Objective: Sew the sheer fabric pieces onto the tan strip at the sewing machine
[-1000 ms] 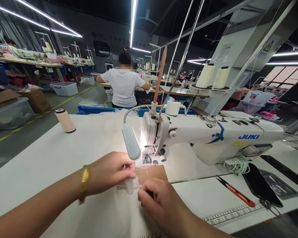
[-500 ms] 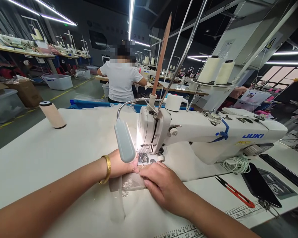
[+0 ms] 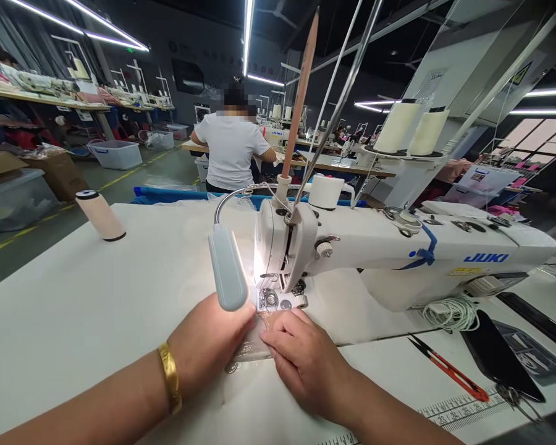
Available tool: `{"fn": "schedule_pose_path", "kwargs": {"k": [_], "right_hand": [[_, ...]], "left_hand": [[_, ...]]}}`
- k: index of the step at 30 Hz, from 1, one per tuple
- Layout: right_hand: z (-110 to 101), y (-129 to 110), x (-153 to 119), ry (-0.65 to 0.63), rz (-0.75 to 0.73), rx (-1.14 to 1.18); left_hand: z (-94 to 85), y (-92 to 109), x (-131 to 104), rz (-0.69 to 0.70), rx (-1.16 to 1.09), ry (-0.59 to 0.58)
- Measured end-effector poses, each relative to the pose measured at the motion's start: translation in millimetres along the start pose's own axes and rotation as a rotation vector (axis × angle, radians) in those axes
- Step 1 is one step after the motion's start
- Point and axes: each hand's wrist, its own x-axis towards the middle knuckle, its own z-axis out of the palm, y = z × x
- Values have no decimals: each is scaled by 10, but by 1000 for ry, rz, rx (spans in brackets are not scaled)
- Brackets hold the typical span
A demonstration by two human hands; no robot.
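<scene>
A thin, see-through piece of fabric with a shiny pattern lies on the sewing machine bed, below the presser foot. My right hand is closed, its thumb and curled fingers gripping the fabric just in front of the foot. My left hand, with a gold bangle at the wrist, is closed at the fabric's left edge. Its fingertips are partly hidden behind the grey lamp head. The white sewing machine stands over the work, its needle area brightly lit.
A peach thread cone stands at the left of the table. Red-handled thread snips, a black phone and a coil of pale cord lie at right, near a printed ruler. A person in a white shirt sits ahead.
My left hand has turned and its wrist has come nearer to me, covering more of the fabric's left part. My right hand stays by the foot, fingers slightly more curled. The view has shifted slightly.
</scene>
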Motion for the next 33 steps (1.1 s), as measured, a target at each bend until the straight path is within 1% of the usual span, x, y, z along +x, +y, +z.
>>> {"fn": "schedule_pose_path", "kwargs": {"k": [2,4,7,10,14,18,20,25,33], "right_hand": [[-10,-1,2,0,-3,5],[-19,-1,1,-3,-5,9],[-29,9,-10,3,-19,10],[-31,30,-29,4,-28,-2],[-24,52,-42,-20,-3,-15],[0,51,-39,-40,18,-14],[15,46,-39,-43,17,-32],[38,24,-36,-2,-3,-50],[70,-16,8,1,16,-91]], "left_hand": [[93,-55,-78,88,151,9],[145,-122,-112,147,205,18],[154,-185,-119,185,222,3],[146,-206,-111,199,236,8],[173,-223,-108,251,276,32],[200,-231,-114,303,286,80],[203,-230,-121,300,289,84],[175,-267,-122,205,277,71],[151,-464,10,320,263,134]]}}
